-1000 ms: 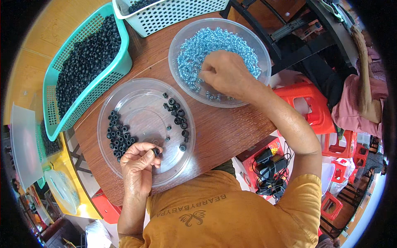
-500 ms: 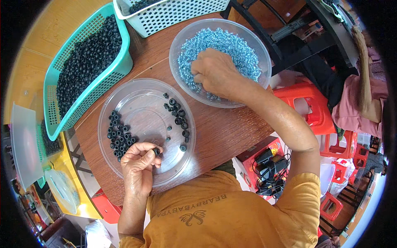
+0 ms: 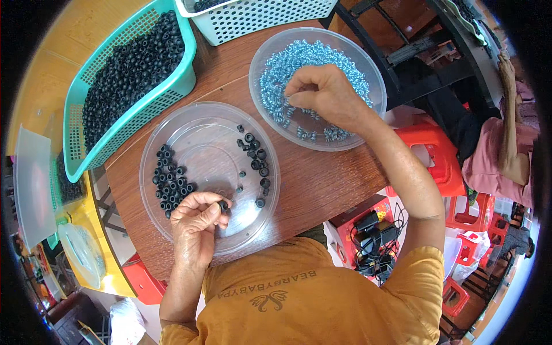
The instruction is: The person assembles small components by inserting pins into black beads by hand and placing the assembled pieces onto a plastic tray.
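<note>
The person's left hand [image 3: 195, 227] is over the near side of a shallow, clear round tray [image 3: 213, 146], thumb and fingers pinching a small black piece [image 3: 222, 204] with a rounded, hollow look. That tray holds two lots of black cups: a fuller cluster [image 3: 172, 183] along its left side, many with the open end showing, and a looser, curving row [image 3: 261, 164] down its right, with a couple of tiny bits between and bare plastic shining in the middle. Farther off to the right, just beside it on the brown wooden surface [image 3: 310, 190], is a clear round bowl [image 3: 256, 80] heaped with glassy blue pieces [image 3: 310, 54]; the pile thins toward the near wall, where they sit in loose clumps. The right hand [image 3: 330, 98] is over this bowl, thumb and forefinger drawn close together, though I cannot tell whether a blue piece sits between them. To the left stands a teal mesh basket [image 3: 144, 112], loaded deep with more black pieces [image 3: 135, 69]. At the far edge there's a white perforated basket [image 3: 259, 20], dark pieces [image 3: 205, 4] just visible inside. Down beside the surface, a red tray [image 3: 352, 253] carries a tangle of black cables [image 3: 374, 236].
</note>
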A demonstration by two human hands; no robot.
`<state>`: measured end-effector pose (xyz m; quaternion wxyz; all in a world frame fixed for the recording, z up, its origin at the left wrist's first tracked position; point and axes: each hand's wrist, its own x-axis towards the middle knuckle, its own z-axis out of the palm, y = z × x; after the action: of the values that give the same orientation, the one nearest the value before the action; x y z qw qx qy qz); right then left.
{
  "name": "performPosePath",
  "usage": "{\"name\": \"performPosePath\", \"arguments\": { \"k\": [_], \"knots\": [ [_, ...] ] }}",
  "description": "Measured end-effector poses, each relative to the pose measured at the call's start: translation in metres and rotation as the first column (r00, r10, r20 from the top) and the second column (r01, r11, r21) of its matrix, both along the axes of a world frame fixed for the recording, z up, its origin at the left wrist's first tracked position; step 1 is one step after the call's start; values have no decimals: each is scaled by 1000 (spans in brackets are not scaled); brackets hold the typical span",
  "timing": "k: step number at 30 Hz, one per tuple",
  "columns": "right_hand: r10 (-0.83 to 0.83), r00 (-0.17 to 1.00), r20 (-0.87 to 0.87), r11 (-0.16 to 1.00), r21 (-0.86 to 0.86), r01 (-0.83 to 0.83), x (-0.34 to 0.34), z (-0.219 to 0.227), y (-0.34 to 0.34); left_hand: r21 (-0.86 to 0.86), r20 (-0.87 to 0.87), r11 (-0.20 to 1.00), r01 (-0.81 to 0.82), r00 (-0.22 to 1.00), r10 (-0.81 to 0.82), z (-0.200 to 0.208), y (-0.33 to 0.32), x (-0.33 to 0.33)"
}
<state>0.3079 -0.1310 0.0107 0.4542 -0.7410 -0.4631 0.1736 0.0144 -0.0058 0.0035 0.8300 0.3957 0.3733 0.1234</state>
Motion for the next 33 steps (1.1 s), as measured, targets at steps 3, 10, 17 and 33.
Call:
{"name": "performPosePath", "arguments": {
  "k": [3, 10, 17, 33],
  "knots": [
    [38, 986, -164, 999, 32, -33, -2, 1, 0, -4, 8, 1000, 5, 1000, -4, 0, 0, -2],
    [97, 943, -318, 994, -10, -106, -37, 27, 8, 18, 9, 999, 33, 999, -33, 0, 1, -4],
    [174, 984, -24, 985, 21, -174, -67, 21, 34, 6, 48, 999, 34, 998, -34, 0, 1, -5],
    [348, 823, 448, 929, -48, -366, -108, -7, 62, 158, 99, 987, 40, 994, -56, 1, -6, -13]
  ]
}}
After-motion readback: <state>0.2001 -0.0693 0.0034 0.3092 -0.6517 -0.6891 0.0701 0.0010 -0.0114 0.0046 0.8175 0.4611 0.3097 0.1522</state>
